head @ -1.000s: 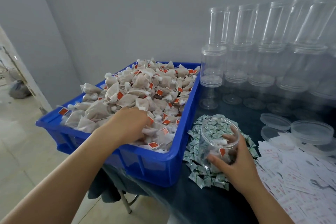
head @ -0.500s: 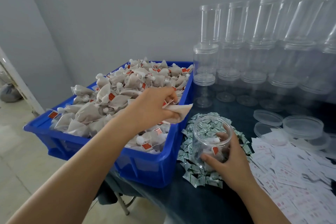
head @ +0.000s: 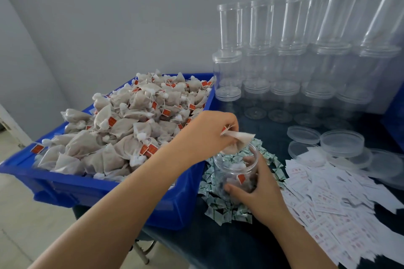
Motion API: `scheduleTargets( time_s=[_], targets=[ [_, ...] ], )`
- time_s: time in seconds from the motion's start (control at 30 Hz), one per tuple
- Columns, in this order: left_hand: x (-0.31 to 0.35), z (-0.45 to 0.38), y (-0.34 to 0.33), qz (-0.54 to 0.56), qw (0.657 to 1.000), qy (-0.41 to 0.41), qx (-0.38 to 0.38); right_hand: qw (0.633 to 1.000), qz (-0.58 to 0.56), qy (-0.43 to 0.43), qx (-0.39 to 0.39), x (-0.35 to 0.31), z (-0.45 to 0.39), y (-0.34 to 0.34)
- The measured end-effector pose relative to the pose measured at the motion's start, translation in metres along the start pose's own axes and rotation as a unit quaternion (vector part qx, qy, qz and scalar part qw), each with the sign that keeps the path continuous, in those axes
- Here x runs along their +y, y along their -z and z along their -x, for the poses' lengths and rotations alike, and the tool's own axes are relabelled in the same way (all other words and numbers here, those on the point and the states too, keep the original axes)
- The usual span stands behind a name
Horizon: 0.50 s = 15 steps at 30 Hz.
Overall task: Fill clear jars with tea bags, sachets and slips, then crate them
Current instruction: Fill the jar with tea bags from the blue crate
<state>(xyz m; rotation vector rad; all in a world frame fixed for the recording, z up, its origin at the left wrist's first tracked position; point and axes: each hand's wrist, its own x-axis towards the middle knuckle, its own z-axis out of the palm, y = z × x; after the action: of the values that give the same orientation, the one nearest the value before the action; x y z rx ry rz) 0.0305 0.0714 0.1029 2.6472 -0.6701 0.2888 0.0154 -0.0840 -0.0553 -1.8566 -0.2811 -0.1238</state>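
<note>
Head view: left hand (head: pixel 203 135) pinches a beige mesh tea bag (head: pixel 238 137) above the clear plastic jar (head: pixel 236 170) gripped by right hand (head: pixel 260 192); a careless drop could snag the rim, spilling onto green sachets (head: pixel 225 212).

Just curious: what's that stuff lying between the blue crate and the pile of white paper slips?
A heap of small green-and-white sachets, with the open jar standing on it, seen from the head camera.

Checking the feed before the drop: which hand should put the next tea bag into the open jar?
Left. The left hand already pinches a tea bag right above the open jar, while the right hand grips the jar's side to steady it.
</note>
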Motion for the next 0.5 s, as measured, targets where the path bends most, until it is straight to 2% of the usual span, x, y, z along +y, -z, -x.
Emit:
scheduleTargets(
  time_s=[0.13,0.3,0.5],
  targets=[
    [0.005,-0.001,-0.01,-0.098,0.994,-0.026,-0.037,1.0,-0.016,0.003,-0.001,0.001,-0.001,0.0],
    [0.007,-0.002,-0.022,-0.229,0.971,-0.033,-0.055,1.0,-0.031,0.006,-0.002,0.001,-0.001,0.0],
    [0.015,-0.006,-0.028,-0.295,0.954,-0.019,-0.06,0.999,-0.032,0.007,0.006,-0.001,-0.002,0.0]
  ],
)
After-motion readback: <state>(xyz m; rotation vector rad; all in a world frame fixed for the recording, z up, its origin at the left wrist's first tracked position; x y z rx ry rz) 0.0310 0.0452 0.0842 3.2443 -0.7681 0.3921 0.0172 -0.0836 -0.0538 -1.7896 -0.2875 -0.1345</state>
